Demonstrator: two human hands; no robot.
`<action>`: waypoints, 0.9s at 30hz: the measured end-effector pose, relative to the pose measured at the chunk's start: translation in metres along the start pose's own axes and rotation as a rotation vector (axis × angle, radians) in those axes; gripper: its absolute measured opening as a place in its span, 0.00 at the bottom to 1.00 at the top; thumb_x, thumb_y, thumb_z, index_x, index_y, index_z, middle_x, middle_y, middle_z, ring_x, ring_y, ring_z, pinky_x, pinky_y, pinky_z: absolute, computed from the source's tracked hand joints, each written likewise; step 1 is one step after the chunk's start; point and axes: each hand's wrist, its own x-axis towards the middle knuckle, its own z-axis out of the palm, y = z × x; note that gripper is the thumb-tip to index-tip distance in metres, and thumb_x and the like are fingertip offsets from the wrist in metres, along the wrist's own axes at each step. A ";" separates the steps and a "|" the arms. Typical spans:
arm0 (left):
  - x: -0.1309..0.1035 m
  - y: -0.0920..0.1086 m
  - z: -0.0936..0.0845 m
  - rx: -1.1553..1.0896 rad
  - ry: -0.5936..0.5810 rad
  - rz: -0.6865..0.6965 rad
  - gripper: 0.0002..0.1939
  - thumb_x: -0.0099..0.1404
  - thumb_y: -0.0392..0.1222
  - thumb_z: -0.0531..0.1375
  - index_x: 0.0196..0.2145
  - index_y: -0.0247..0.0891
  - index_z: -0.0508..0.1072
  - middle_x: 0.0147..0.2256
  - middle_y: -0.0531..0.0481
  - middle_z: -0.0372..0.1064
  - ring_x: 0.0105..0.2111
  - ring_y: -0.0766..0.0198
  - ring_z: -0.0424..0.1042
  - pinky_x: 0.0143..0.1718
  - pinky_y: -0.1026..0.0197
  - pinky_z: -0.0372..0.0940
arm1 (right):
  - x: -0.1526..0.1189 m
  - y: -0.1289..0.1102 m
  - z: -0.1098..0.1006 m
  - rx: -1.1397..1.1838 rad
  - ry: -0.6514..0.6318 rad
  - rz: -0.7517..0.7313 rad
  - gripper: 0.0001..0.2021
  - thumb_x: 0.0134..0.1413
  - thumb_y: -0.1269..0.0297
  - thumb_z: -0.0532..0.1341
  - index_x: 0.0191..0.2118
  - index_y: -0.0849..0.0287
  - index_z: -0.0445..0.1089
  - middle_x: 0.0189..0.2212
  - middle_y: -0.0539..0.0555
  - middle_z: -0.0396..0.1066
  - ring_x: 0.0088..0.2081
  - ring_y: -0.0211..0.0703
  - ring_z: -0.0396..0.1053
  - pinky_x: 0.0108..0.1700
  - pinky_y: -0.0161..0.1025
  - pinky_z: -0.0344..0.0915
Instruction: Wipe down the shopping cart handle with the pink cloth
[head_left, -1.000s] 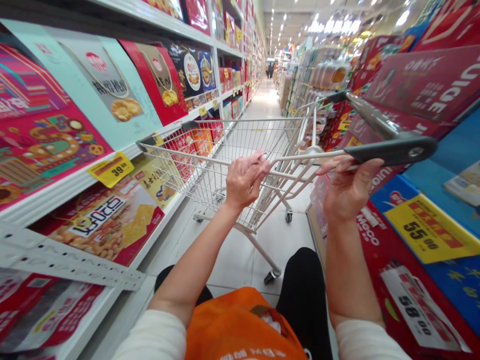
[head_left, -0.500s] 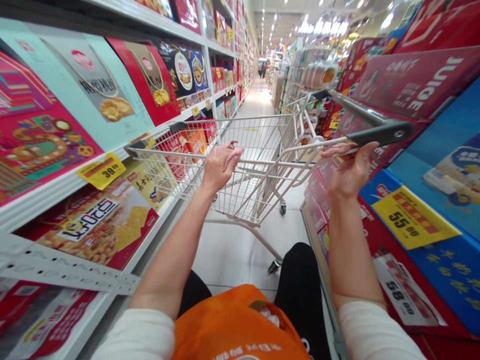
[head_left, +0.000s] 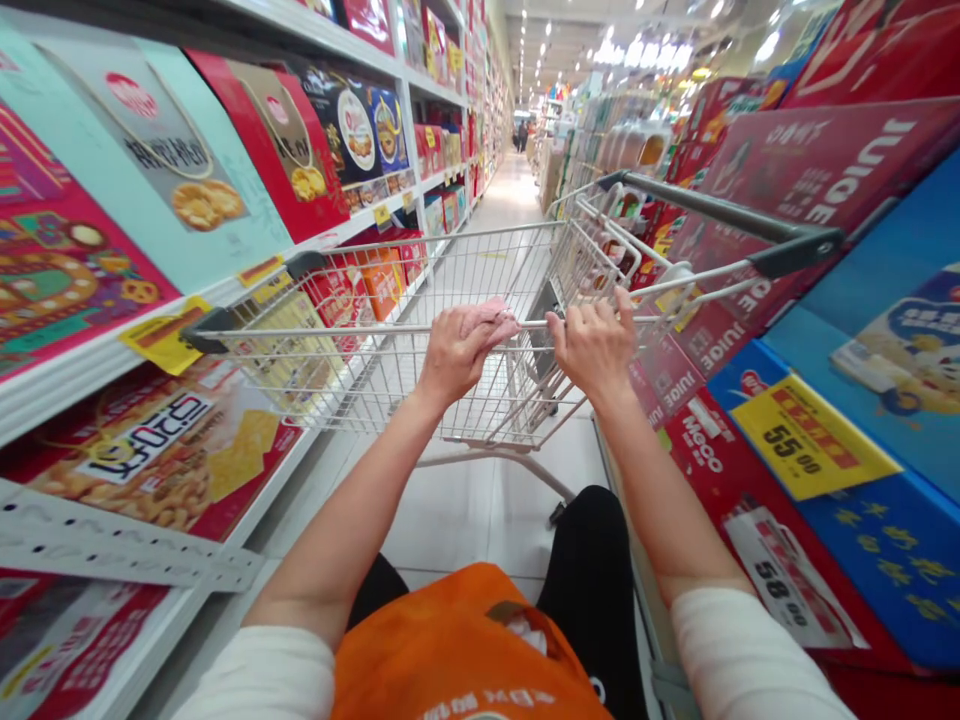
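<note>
A wire shopping cart (head_left: 390,328) stands sideways in front of me, its dark handle bar (head_left: 705,212) at the right. My left hand (head_left: 454,352) is closed around a pink cloth (head_left: 487,320) at the near top rail of the basket. The cloth lies against that rail, and part of it is hidden by my fingers. A short way to the right, my right hand (head_left: 597,345) has its fingers curled over the same rail. Through the wires, the floor shows below the basket.
Shelves (head_left: 330,240) of boxed snacks line the left, close to the cart's grey corner (head_left: 214,330). Stacked red cartons (head_left: 817,180) and blue boxes (head_left: 900,350) with price cards crowd the right. The aisle floor (head_left: 510,195) runs ahead, with distant people (head_left: 522,135).
My right hand has moved left from beside the handle end onto the near rail. The cart has swung slightly, its ends spreading left and right. The pink cloth now shows in my left hand.
</note>
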 end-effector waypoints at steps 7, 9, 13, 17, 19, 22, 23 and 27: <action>-0.063 -0.072 -0.054 0.205 0.175 -0.164 0.14 0.72 0.52 0.56 0.46 0.45 0.77 0.52 0.44 0.73 0.50 0.50 0.68 0.54 0.44 0.58 | -0.007 0.030 0.002 -0.058 -0.004 -0.124 0.24 0.69 0.49 0.42 0.37 0.58 0.69 0.33 0.57 0.71 0.42 0.49 0.63 0.63 0.52 0.47; -0.065 -0.067 -0.055 0.211 0.231 -0.213 0.15 0.72 0.52 0.56 0.47 0.44 0.76 0.52 0.43 0.72 0.50 0.50 0.67 0.54 0.44 0.58 | -0.009 0.030 0.002 -0.028 0.008 -0.140 0.25 0.69 0.50 0.40 0.37 0.58 0.68 0.33 0.56 0.70 0.42 0.49 0.62 0.64 0.52 0.45; -0.036 -0.010 -0.018 0.155 0.209 -0.177 0.13 0.73 0.50 0.55 0.48 0.46 0.76 0.50 0.44 0.73 0.49 0.53 0.67 0.53 0.47 0.59 | -0.010 0.025 0.009 0.043 0.059 -0.154 0.27 0.67 0.49 0.36 0.33 0.56 0.66 0.31 0.55 0.67 0.39 0.49 0.61 0.64 0.53 0.45; 0.002 0.056 0.041 0.066 0.139 -0.099 0.14 0.75 0.48 0.52 0.51 0.48 0.74 0.50 0.45 0.72 0.53 0.55 0.67 0.56 0.47 0.60 | -0.010 0.021 0.019 0.065 0.135 -0.129 0.31 0.66 0.49 0.29 0.31 0.54 0.66 0.29 0.55 0.66 0.38 0.49 0.60 0.64 0.54 0.47; 0.005 0.067 0.064 0.047 0.161 -0.081 0.14 0.75 0.48 0.53 0.51 0.46 0.74 0.53 0.44 0.71 0.59 0.53 0.65 0.62 0.43 0.57 | -0.011 0.022 0.022 0.067 0.167 -0.124 0.33 0.66 0.49 0.28 0.31 0.54 0.66 0.29 0.55 0.66 0.38 0.49 0.60 0.64 0.54 0.47; -0.019 0.047 0.083 0.064 0.198 0.013 0.12 0.75 0.48 0.53 0.48 0.47 0.74 0.52 0.47 0.72 0.62 0.56 0.65 0.64 0.44 0.59 | -0.011 0.025 0.025 0.059 0.178 -0.128 0.34 0.66 0.48 0.27 0.31 0.54 0.66 0.28 0.55 0.65 0.37 0.49 0.60 0.64 0.54 0.48; -0.033 0.033 0.085 0.067 0.214 0.042 0.11 0.75 0.48 0.53 0.47 0.48 0.74 0.50 0.48 0.73 0.61 0.57 0.66 0.64 0.46 0.61 | -0.011 0.026 0.026 0.056 0.174 -0.124 0.34 0.66 0.48 0.27 0.31 0.54 0.67 0.28 0.55 0.65 0.37 0.49 0.60 0.64 0.54 0.48; -0.084 -0.021 0.077 0.003 0.262 0.007 0.12 0.74 0.51 0.53 0.43 0.45 0.74 0.44 0.46 0.74 0.58 0.56 0.71 0.61 0.47 0.64 | -0.011 0.024 0.026 0.050 0.150 -0.081 0.34 0.65 0.48 0.27 0.31 0.54 0.67 0.29 0.56 0.67 0.38 0.50 0.61 0.64 0.56 0.48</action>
